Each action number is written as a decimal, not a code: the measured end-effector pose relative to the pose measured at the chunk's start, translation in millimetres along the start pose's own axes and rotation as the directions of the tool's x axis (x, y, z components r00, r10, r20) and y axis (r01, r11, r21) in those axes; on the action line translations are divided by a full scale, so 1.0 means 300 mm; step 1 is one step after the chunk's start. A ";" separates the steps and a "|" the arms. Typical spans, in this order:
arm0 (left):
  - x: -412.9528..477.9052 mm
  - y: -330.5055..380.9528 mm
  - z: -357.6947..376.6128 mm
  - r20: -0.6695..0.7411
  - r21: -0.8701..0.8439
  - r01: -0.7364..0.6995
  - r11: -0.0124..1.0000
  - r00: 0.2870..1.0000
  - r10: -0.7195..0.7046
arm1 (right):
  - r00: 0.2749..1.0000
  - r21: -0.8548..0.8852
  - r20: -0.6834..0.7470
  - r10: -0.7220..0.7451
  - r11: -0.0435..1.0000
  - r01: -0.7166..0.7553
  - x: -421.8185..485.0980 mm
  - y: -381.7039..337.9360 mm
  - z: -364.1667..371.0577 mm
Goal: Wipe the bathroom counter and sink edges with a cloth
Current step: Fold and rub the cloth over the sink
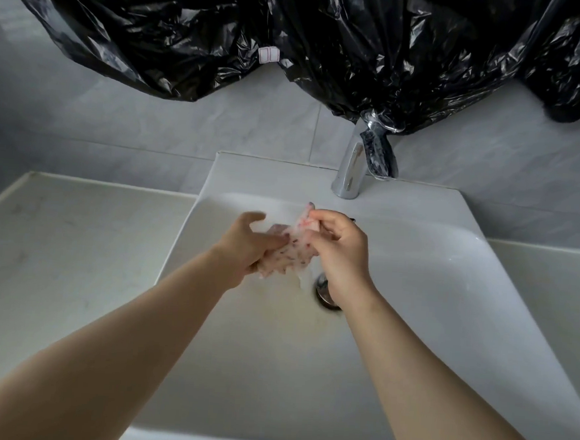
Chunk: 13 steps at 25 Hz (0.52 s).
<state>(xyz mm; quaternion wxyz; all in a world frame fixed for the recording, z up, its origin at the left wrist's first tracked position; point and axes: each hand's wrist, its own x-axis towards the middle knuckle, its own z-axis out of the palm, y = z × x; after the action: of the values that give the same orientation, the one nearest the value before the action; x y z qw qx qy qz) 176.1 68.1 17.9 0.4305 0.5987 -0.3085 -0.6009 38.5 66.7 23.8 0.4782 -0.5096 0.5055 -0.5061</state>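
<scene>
Right hand (342, 258) pinches the top edge of a wet, speckled cloth (288, 250) while the left hand (250, 248) cups its bunched lower part, fingers loosely curled (thumb lifted free). Both hang over the white sink (430, 298), above the drain (324, 296), below the chrome tap (352, 171); counter (73, 256) alongside.

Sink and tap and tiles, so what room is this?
Most likely a bathroom: a white sink with a chrome tap, a counter beside it, and grey wall tiles behind.
</scene>
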 end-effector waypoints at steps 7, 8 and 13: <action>0.038 0.084 -0.028 -0.041 -0.044 -0.149 0.988 0.988 0.147 | 0.978 -0.455 0.039 -0.205 0.868 0.200 0.100 0.023 0.045; 0.038 0.102 -0.029 -0.055 -0.019 -0.204 0.979 0.978 0.202 | 0.969 -0.476 0.024 -0.246 0.850 0.228 0.116 0.025 0.053; 0.167 0.202 -0.046 -0.170 0.324 -0.458 0.828 0.833 0.527 | 0.867 -0.610 0.000 -0.498 0.687 0.395 0.271 -0.018 0.121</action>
<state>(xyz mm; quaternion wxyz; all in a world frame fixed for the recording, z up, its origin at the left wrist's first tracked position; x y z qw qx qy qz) 203.1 -1.1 47.7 0.5216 0.6220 -0.4750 -0.3398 72.9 -15.3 30.8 0.1133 -0.6962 0.5351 -0.4649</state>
